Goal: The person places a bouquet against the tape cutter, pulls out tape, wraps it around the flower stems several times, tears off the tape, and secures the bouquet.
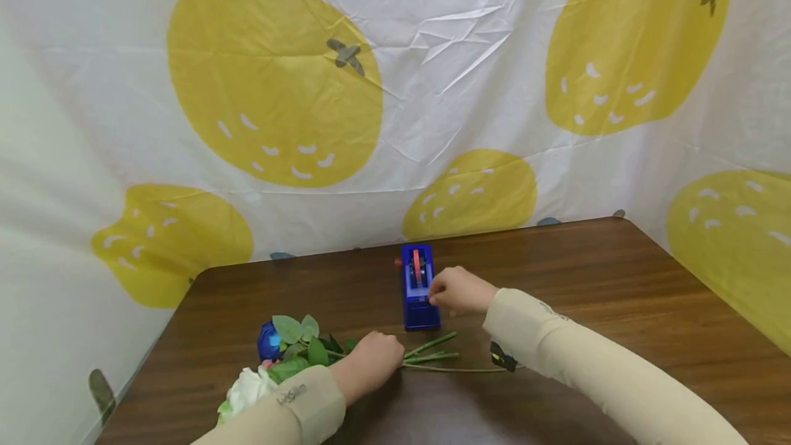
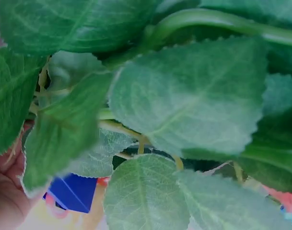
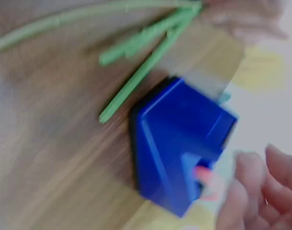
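My left hand grips the green stems of a flower bunch low over the table, stem ends sticking out to its right. White and blue flowers lie left of it. Large leaves hide most of that hand in the left wrist view. My right hand is at the front right of a blue tape dispenser, fingers bent, fingertips near its cutting end. The right wrist view is blurred, and I cannot tell whether tape is between those fingers. A roll with a red core sits in the dispenser.
The brown wooden table bears everything. A white curtain with yellow fruit prints hangs behind and at both sides. A thin long stem reaches right toward the dark wrist camera under my right sleeve.
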Action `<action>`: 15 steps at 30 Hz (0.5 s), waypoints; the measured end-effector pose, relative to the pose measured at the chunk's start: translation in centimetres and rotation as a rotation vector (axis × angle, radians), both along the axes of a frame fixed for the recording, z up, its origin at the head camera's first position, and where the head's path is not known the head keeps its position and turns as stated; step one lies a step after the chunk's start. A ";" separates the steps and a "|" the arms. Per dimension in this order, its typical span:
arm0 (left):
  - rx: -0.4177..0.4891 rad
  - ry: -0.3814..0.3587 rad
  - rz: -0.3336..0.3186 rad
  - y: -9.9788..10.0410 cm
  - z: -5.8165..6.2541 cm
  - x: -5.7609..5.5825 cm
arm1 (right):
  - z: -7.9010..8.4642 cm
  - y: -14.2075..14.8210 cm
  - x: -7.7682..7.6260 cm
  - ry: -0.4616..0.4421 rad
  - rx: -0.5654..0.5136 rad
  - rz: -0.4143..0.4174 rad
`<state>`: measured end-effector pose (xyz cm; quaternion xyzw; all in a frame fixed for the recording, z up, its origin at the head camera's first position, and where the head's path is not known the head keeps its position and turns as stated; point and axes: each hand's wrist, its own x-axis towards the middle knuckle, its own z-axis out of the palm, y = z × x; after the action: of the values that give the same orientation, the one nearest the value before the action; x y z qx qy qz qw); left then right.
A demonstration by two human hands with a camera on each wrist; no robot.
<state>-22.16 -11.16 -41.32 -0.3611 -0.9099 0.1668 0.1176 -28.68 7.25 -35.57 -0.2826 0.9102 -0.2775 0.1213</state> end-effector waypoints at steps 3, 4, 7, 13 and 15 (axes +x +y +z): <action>0.023 -0.102 0.055 0.1 0.5 -0.3 | -0.2 0.0 -1.5 -0.140 -0.133 -0.183; 0.031 -0.135 0.072 0.1 0.6 -0.4 | -0.5 -0.1 -1.9 -0.192 -0.166 -0.224; 0.045 -0.192 0.092 0.2 0.8 -0.6 | -1.2 -0.4 -2.6 -0.331 -0.237 -0.298; 0.053 -0.220 0.104 0.1 1.0 -0.8 | -1.9 -0.7 -3.0 -0.437 -0.292 -0.372; 0.053 -0.238 0.126 0.0 1.3 -0.9 | -1.9 -0.8 -3.0 -0.449 -0.301 -0.382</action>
<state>-23.02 -11.17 -39.98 -0.3173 -0.9424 0.1055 0.0077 -31.66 6.49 -37.44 -0.0534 0.8460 -0.4820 0.2214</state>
